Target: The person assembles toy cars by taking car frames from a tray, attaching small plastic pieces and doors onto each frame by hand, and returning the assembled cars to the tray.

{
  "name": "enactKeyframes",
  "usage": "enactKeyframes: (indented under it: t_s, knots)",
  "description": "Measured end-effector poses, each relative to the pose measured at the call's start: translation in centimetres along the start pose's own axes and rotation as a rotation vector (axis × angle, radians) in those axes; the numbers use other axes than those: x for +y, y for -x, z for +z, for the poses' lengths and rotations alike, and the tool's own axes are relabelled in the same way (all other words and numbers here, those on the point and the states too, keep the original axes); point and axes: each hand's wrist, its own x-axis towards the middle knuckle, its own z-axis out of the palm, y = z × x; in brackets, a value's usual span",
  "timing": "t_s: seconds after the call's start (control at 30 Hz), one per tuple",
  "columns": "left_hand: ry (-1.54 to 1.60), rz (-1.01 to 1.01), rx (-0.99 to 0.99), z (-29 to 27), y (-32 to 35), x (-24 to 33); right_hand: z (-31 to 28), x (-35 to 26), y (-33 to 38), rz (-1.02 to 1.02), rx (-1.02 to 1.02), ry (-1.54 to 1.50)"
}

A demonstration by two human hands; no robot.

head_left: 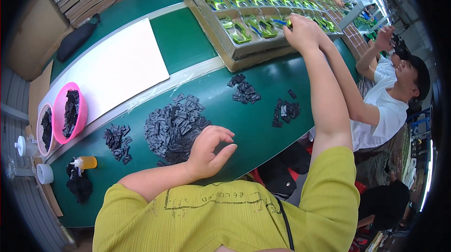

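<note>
My right arm stretches over to the compartment tray [263,47] at the far right. There my right hand [300,33] is closed on a small green-and-blue plastic part [287,24], at the near side of the tray. Green plastic pieces [239,33], some with blue, fill the tray's compartments. My left hand [210,151] hangs at the near edge of a big heap of small black plastic parts [171,125]. Its fingers are bent, the thumb stands apart, and nothing shows in it. A co-worker's forearm [347,82] runs close beside my right forearm and its hand is mostly hidden.
Smaller piles of black parts [118,143] [244,91] [286,111] lie on the green table [225,158]. At left are a pink basket [81,111], a yellow-filled bottle [86,162], a black cloth [79,186] and a white board [117,64]. A co-worker [385,97] sits close at right.
</note>
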Motion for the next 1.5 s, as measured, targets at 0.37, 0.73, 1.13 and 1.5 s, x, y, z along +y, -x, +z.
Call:
enactKeyframes:
  t_s: [0.37, 0.73, 1.13, 1.5]
  knots:
    - [0.040, -0.049, -0.040, 0.2, 0.0, -0.4, -2.0, -8.3, -4.1, 0.097, -0.208, 0.168]
    - [0.029, -0.057, -0.121, -0.1, 0.0, -0.8, 4.3, -17.3, -13.8, 0.055, -0.397, -0.082]
    - [0.063, -0.009, -0.119, 0.1, -0.1, -1.1, 4.2, -17.6, -14.1, 0.156, -0.316, -0.131]
    - [-0.046, 0.141, 0.013, 0.0, 0.3, -0.4, -3.2, -7.3, 0.5, 0.142, -0.456, -1.871]
